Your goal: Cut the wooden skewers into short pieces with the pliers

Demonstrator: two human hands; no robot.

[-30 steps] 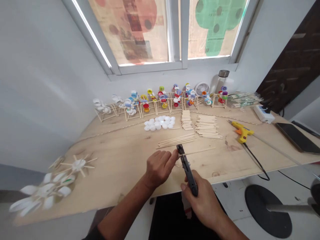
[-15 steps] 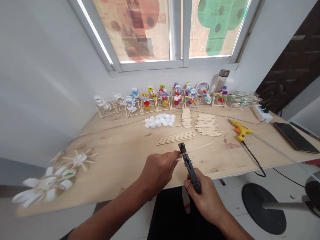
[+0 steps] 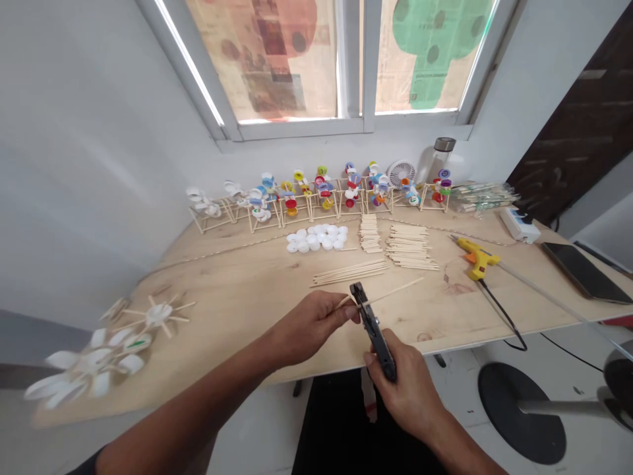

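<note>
My left hand [image 3: 316,323] is closed, pinching a thin wooden stick [image 3: 395,288] close to the tool's jaws. The stick crosses the jaws and its long end points right, above the table. A short piece of stick also shows at my left fingertips. My right hand [image 3: 408,382] is wrapped round the handles of a black pliers-like cutter [image 3: 374,333], whose head is up against the stick. Whether the jaws are fully closed is hard to make out. Just beyond lie several long wooden sticks [image 3: 349,272] and two piles of shorter sticks [image 3: 411,247].
White bottle caps [image 3: 316,239] lie mid-table. Colourful cap wheels on stick frames [image 3: 324,191] line the back. A yellow glue gun [image 3: 477,257], its cord and a phone [image 3: 588,270] are at right. White cap-and-stick wheels [image 3: 93,363] lie at left.
My left hand has turned and shifted slightly, so the thumb and a short stick end now show at the jaws. The cutter has tilted a little; my right hand stays nearly in place.
</note>
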